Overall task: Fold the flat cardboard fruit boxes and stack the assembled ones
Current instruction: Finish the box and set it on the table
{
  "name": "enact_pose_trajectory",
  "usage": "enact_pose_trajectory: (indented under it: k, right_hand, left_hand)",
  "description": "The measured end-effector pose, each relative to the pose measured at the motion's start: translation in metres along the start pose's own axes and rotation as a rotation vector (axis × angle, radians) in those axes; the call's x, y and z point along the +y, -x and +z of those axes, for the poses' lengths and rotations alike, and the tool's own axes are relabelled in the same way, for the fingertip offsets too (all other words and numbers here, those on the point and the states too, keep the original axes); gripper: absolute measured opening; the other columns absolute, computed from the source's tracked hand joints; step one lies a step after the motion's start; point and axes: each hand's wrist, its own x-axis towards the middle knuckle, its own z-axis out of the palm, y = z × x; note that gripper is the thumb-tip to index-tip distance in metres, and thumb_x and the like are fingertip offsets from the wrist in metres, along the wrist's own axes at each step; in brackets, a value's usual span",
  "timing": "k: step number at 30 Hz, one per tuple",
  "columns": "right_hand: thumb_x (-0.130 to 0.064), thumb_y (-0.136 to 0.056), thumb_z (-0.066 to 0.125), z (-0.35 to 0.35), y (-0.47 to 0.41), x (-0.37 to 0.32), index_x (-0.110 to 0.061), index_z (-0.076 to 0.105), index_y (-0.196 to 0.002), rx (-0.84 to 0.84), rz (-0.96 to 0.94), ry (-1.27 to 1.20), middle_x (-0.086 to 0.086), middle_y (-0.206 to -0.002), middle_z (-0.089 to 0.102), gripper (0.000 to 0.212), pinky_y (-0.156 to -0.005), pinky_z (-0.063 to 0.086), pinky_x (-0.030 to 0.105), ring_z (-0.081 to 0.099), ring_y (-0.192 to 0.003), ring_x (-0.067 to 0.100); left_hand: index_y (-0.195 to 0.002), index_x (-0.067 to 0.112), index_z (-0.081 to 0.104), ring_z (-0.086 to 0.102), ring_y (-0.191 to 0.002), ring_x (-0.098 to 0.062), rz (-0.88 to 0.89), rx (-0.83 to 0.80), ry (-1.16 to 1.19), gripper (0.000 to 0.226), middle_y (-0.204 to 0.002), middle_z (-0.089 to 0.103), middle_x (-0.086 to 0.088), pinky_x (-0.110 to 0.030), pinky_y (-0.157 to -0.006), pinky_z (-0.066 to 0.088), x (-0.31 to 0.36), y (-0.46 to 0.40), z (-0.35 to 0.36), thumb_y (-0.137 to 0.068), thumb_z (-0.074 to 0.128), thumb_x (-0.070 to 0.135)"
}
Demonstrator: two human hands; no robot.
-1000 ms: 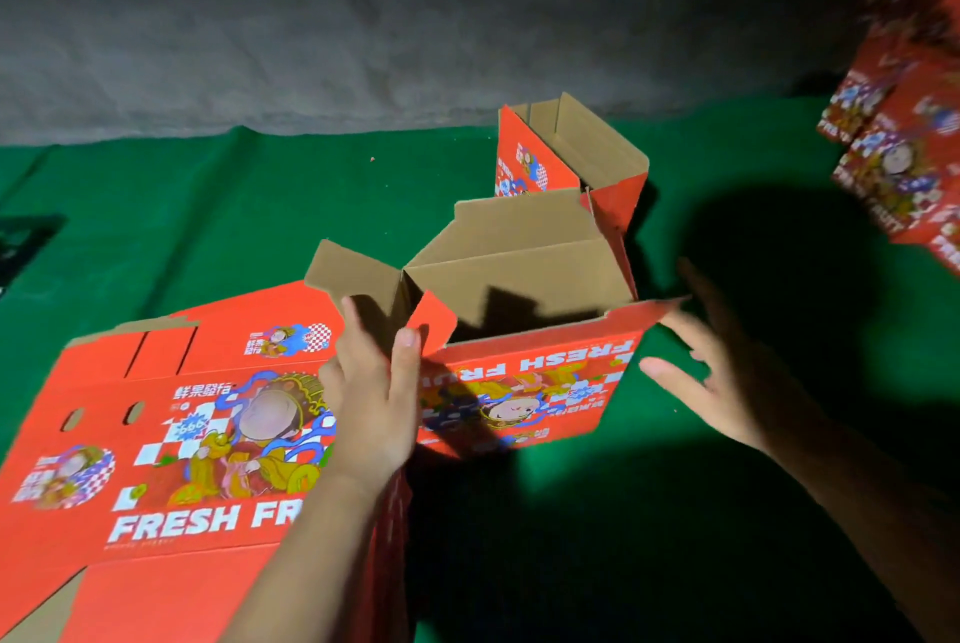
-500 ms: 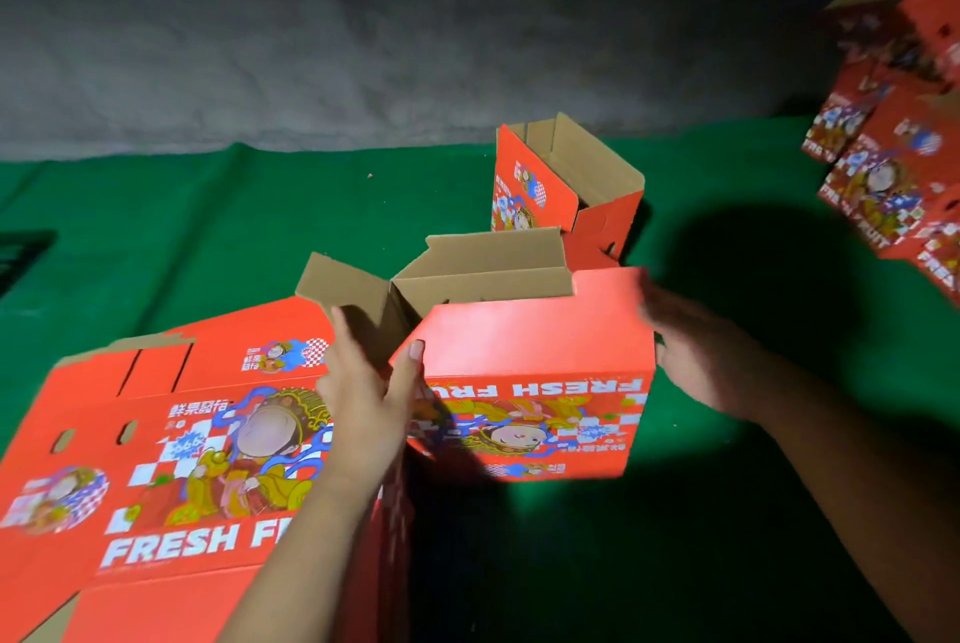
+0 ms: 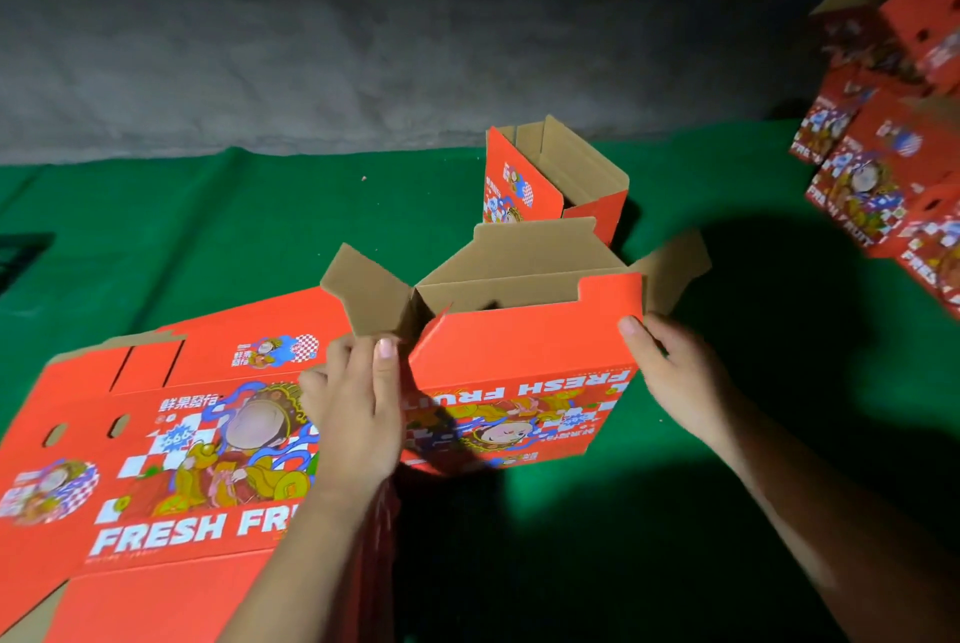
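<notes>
A red fruit box (image 3: 519,382) stands half-formed in the middle, its printing upside down toward me and its brown top flaps up. My left hand (image 3: 358,403) grips the box's left corner by the brown side flap. My right hand (image 3: 670,377) holds the right corner, thumb on the red near flap, which leans over the opening. A stack of flat red boxes (image 3: 156,450) lies at the left under my left forearm. Several assembled boxes (image 3: 883,164) are piled at the far right, blurred.
Another opened red box (image 3: 550,180) stands behind the one in my hands. Green cloth (image 3: 234,237) covers the work surface, and a grey wall (image 3: 363,45) runs along its back. A dark object (image 3: 21,258) sits at the left edge.
The near red flap swung up from pointing outward and now leans over the opening. My right hand moved in from the open air and took hold of the box's right corner.
</notes>
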Motion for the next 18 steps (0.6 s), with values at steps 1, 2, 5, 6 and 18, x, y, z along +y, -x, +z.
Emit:
enact_pose_trajectory:
  k: [1, 2, 5, 6, 18]
  right_hand:
    - [-0.085, -0.089, 0.034, 0.007, 0.005, -0.002, -0.02, 0.065, -0.089, 0.027, 0.043, -0.02, -0.007, -0.078, 0.07, 0.072, -0.067, 0.052, 0.038, 0.065, -0.071, 0.003]
    - [-0.084, -0.089, 0.034, 0.012, 0.007, -0.004, -0.021, 0.064, -0.087, 0.042, 0.054, -0.037, -0.007, -0.075, 0.07, 0.07, -0.064, 0.05, 0.038, 0.065, -0.067, 0.004]
    - [-0.073, -0.093, 0.044, 0.018, 0.009, -0.007, -0.018, 0.066, -0.085, 0.02, 0.06, -0.116, -0.003, -0.075, 0.072, 0.06, -0.064, 0.051, 0.04, 0.069, -0.069, 0.012]
    - [-0.07, -0.093, 0.047, 0.017, 0.007, -0.007, -0.017, 0.067, -0.084, 0.006, 0.065, -0.143, -0.001, -0.076, 0.072, 0.058, -0.066, 0.051, 0.04, 0.069, -0.071, 0.015]
    - [-0.056, -0.087, 0.063, 0.017, 0.022, 0.006, -0.03, 0.072, -0.086, 0.095, 0.042, -0.334, -0.003, -0.094, 0.065, 0.028, -0.073, 0.046, 0.016, 0.063, -0.086, 0.003]
  left_hand:
    - [-0.107, 0.026, 0.067, 0.041, -0.105, -0.03, -0.014, -0.054, -0.054, 0.066, -0.111, 0.056, 0.003, -0.039, -0.096, 0.026, 0.003, -0.003, -0.003, -0.104, 0.012, 0.061]
    - [-0.104, 0.026, 0.069, 0.04, -0.107, -0.031, -0.061, -0.118, -0.099, 0.071, -0.11, 0.056, 0.002, -0.043, -0.098, 0.027, 0.006, -0.006, -0.007, -0.103, 0.011, 0.067]
    - [-0.125, 0.035, 0.068, 0.031, -0.128, -0.035, -0.187, -0.276, -0.257, 0.074, -0.138, 0.05, -0.002, -0.052, -0.111, 0.02, 0.012, -0.018, -0.016, -0.096, 0.013, 0.076]
    - [-0.129, 0.036, 0.066, 0.027, -0.132, -0.036, -0.191, -0.317, -0.321, 0.077, -0.145, 0.046, -0.002, -0.053, -0.112, 0.017, 0.016, -0.022, -0.018, -0.094, 0.012, 0.078]
    - [-0.133, 0.033, 0.065, 0.024, -0.132, -0.035, -0.216, -0.388, -0.529, 0.086, -0.145, 0.04, -0.006, -0.053, -0.11, 0.018, 0.034, -0.025, -0.018, -0.089, 0.01, 0.084]
